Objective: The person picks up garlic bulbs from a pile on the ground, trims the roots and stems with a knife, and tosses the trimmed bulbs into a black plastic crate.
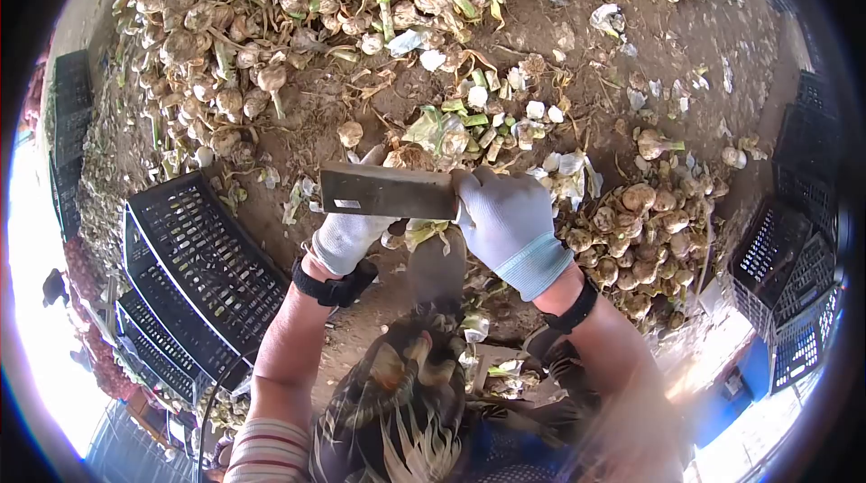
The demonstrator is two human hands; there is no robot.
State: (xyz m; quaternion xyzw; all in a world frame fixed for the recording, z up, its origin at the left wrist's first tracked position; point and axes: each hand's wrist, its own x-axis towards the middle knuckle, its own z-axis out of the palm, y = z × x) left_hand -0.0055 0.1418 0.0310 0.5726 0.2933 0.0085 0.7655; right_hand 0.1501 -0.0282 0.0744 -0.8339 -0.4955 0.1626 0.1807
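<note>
The wide grey metal cleaver [388,194] is gripped in the white-gloved right hand [512,220], and the white-gloved left hand [347,239], its hold hidden by the blade, could be cut if the round, papery brown bulb [409,156] beside it is rolled

White gloves [512,217] — teal-cuffed, black wristbands [336,290], striped sleeve [271,452]

Farm produce work area, shown by dirt floor [753,59] strewn w/ bulb piles [645,226] & veg scraps [492,127], flanked by blk crates [212,257].
</note>
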